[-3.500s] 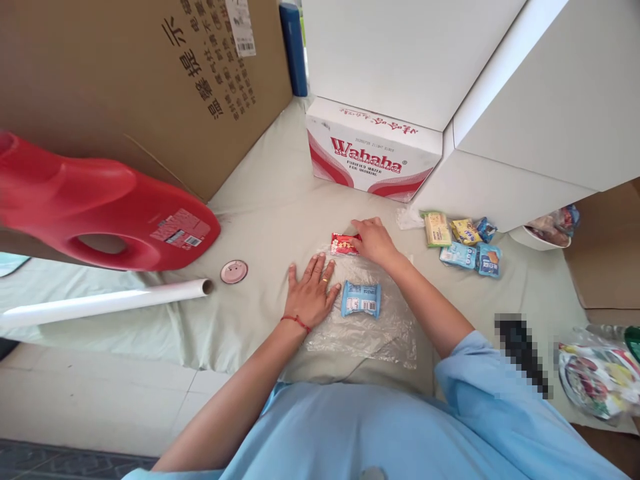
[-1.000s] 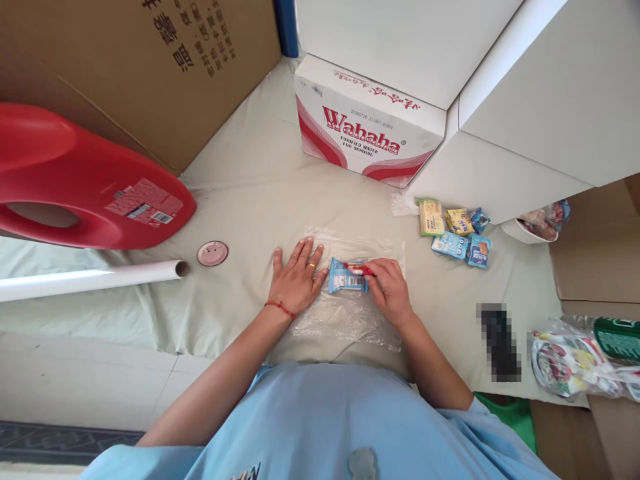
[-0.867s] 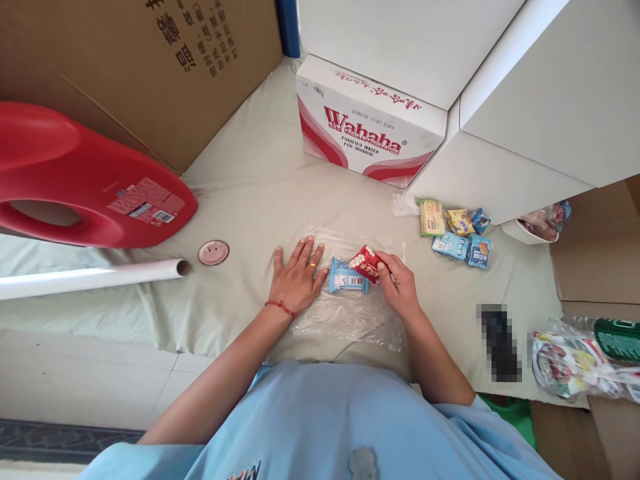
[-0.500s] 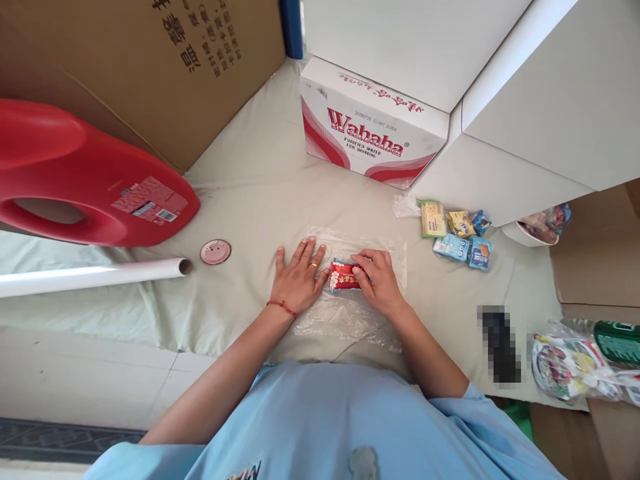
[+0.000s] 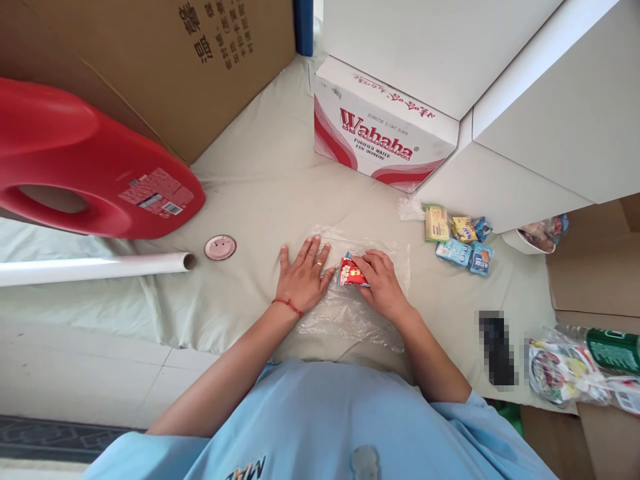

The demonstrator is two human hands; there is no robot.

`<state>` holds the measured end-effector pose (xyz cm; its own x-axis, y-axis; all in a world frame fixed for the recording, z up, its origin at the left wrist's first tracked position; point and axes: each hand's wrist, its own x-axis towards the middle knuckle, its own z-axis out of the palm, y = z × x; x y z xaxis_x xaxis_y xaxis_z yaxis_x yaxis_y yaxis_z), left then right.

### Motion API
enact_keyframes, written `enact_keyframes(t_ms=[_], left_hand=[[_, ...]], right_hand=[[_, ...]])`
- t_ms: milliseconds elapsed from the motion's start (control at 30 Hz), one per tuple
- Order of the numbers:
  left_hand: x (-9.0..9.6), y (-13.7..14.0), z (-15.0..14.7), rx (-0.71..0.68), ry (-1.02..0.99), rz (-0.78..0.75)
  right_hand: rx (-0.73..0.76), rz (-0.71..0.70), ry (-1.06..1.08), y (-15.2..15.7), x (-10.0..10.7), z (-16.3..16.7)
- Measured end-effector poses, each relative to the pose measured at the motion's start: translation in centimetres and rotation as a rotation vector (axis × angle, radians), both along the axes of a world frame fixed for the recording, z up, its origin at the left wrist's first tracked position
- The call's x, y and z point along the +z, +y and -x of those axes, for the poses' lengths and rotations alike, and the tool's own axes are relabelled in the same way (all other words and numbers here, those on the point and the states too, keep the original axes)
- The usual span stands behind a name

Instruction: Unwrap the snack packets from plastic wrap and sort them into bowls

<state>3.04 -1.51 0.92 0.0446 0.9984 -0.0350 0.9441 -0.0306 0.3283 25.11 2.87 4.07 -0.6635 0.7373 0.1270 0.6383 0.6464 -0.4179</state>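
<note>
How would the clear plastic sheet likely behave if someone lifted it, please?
The clear plastic sheet would probably flop, since it looks thin and crinkled. It seems light, being see-through. It may catch under the left hand, whose thumb overlaps it.

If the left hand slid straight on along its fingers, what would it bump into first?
Probably the white-and-red Wahaha box: the left hand points away from the body, slightly rightward, with flat clear plastic and cloth lying before that. Exact depth is unclear.

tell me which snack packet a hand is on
The red packet, partly covered by the right hand. The yellow packets and blue packets grouped by the white cabinet lie apart, untouched.
</note>
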Motion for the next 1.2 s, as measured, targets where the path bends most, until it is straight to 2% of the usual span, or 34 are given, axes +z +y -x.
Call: enact_keyframes(t_ms=[167,300,400,500,600,700,833,900,967,1067,1200], left_hand=[[0.0,0.2,0.3,0.000,-0.009,-0.001],[-0.1,0.4,0.9,-0.011,-0.049,0.003],[0.3,-0.1,1.7,0.016,-0.083,-0.052],[0.8,-1.5,2.5,0.018,-0.071,-0.161],[0.8,-3.5,3.5,0.000,-0.062,-0.189],[0.2,-5.6,4.3,0.049,-0.075,-0.195],[0.6,-8.1,5.1,0.104,-0.142,-0.347],[1.3,-9.2,5.2,0.042,-0.220,-0.392],[1.7,-10.1,5.3,-0.100,-0.282,-0.368],[1.4,-11.0,5.7,-0.323,-0.270,-0.287],[-0.1,-11.1,6.7,-0.376,-0.215,-0.236]], right_hand=[[0.050,0.020,-0.038,-0.2,-0.3,0.3],[0.032,0.040,-0.008,-0.5,-0.9,0.1],[0.017,0.038,-0.013,-0.8,-1.2,0.0],[0.024,0.038,-0.001,-1.1,-1.1,-0.1],[0.046,0.037,0.035,-1.3,-0.8,-0.4],[0.048,0.022,0.059,-1.4,-0.2,-0.9],[-0.023,-0.024,0.205,-1.8,1.1,-2.0],[-0.087,-0.034,0.289,-2.5,1.9,-3.0],[-0.087,-0.001,0.319,-3.5,2.5,-4.3],[0.042,0.105,0.248,-5.5,2.6,-6.4],[0.177,0.189,0.023,-8.5,1.0,-8.2]])
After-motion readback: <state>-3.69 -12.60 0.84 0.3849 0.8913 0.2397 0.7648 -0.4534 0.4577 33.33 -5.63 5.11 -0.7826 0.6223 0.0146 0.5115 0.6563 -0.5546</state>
